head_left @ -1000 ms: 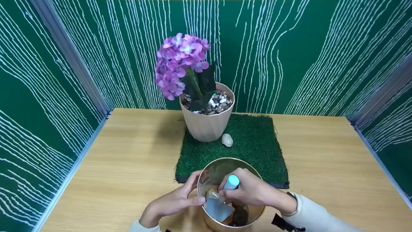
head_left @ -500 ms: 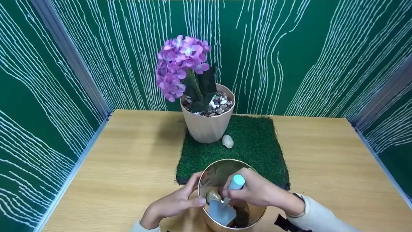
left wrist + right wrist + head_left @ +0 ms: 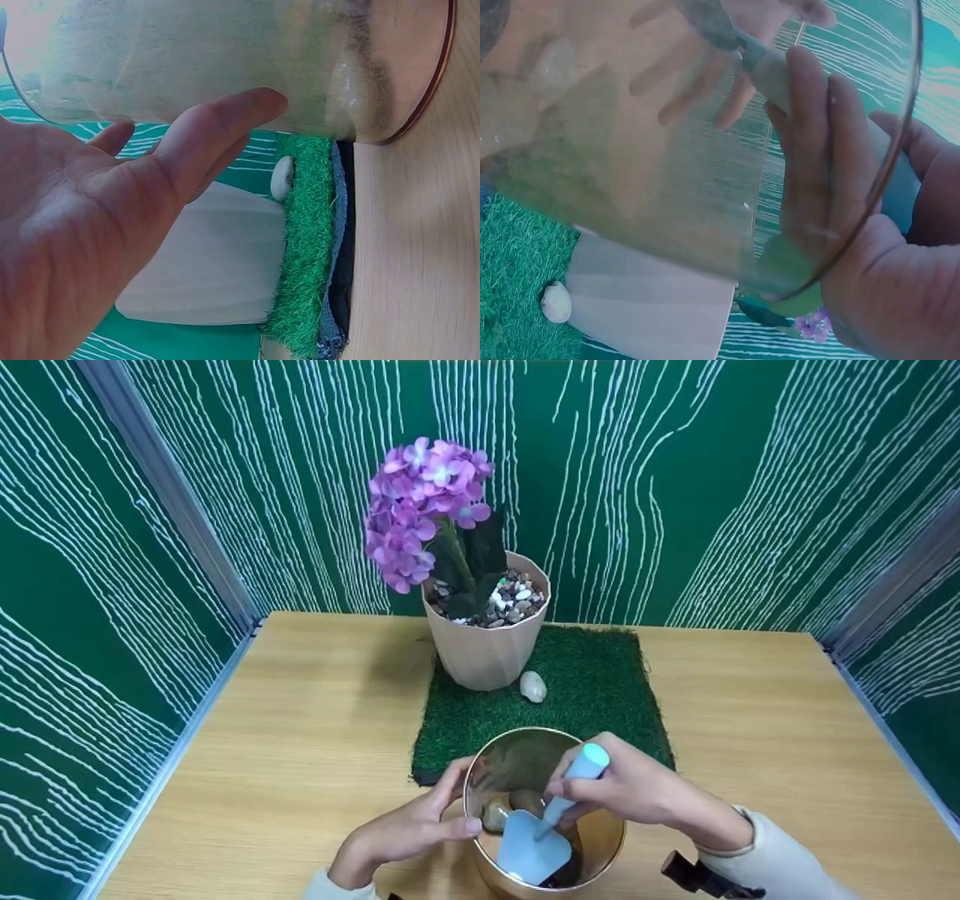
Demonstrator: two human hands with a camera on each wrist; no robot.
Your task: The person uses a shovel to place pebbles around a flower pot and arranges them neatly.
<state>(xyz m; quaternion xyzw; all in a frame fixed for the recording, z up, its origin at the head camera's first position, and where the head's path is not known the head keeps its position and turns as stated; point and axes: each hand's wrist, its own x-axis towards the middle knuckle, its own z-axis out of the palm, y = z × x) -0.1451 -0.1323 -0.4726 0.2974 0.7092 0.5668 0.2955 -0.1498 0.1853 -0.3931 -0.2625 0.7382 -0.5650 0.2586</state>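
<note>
Right hand clamps the tilted pale-blue trowel; left hand, digits parted, touches the amber-tinted transparent container around it.

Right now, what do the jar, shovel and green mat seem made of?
Jar: glass or clear plastic, glossy, judging by its see-through wall. Shovel: probably plastic, possibly painted metal, given its smooth pale-blue surface. Mat: likely synthetic turf, matte, with bristly green tufts.

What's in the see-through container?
In the container is the blade of the blue shovel, which the right hand holds, plus a tan stone and a dark lump. The blade covers part of the bottom, so what lies beneath can't be seen.
</note>
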